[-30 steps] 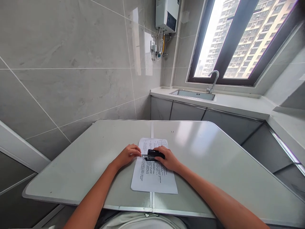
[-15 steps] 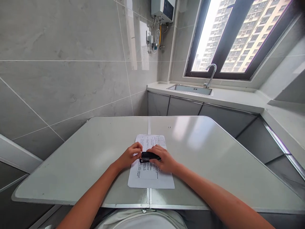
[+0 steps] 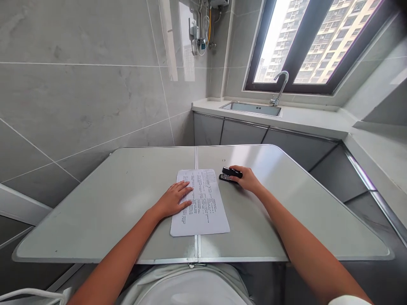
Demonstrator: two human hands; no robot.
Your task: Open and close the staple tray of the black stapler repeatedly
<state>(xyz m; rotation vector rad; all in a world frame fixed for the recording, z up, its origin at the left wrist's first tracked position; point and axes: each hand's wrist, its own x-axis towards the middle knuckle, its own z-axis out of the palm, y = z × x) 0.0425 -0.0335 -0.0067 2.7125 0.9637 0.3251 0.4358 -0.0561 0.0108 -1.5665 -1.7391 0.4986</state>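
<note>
Printed paper lies on the folding table, across its middle seam. My left hand rests flat on the left part of the paper, fingers spread. To the right of the paper, my right hand grips a black stapler from its right end. The stapler's left end points toward the paper and its jaws are apart. Whether its base touches the table, I cannot tell for sure. Part of the stapler is hidden under my right fingers.
Behind the table, a counter runs along the wall with a sink and a faucet under the window. A tiled wall stands at the left. A white cable-like object shows at the lower left.
My right hand has carried the stapler off the paper to the right and farther back. My left hand has opened out flat on the paper. The view has tilted slightly down.
</note>
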